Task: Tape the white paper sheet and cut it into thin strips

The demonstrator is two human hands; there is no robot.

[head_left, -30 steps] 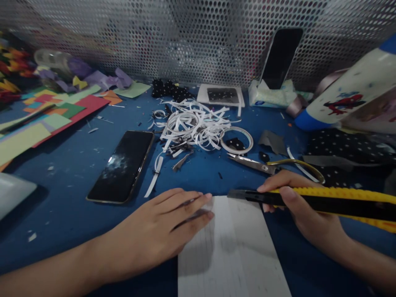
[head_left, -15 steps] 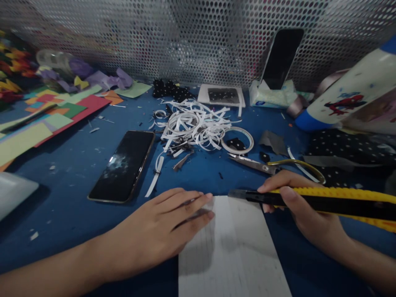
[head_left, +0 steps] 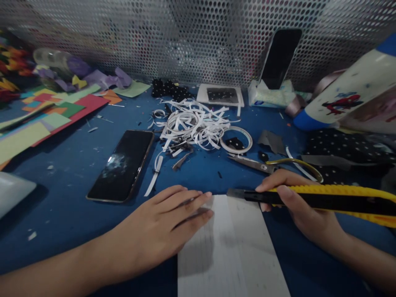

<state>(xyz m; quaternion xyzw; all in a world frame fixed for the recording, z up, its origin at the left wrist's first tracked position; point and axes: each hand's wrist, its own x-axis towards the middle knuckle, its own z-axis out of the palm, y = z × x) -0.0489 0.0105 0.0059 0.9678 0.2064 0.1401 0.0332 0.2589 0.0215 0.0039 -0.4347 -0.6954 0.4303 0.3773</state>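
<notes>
My left hand (head_left: 173, 218) lies flat with its fingers stretched across the left part of a white board (head_left: 260, 243). A narrow strip of white paper (head_left: 223, 222) shows on the board just past the fingertips. In my right hand (head_left: 300, 202) is a yellow and black box cutter (head_left: 337, 199), its fingers closed round the body. The cutter's blade points left and sits at the board's far edge, beside the strip; whether it presses on the surface I cannot tell. Scissors (head_left: 253, 163) with yellow handles lie just beyond my right hand.
A phone (head_left: 122, 167) lies left of my left hand. Ahead is a heap of white paper strips (head_left: 198, 128) with a tape roll (head_left: 249, 144). Coloured papers (head_left: 27, 142) are at left. A Spider-Man bottle (head_left: 340, 99) and another phone (head_left: 281, 57) stand at right and back.
Both hands and the box cutter hold almost the same place. The whole view has shifted very slightly, with things appearing a little further left.
</notes>
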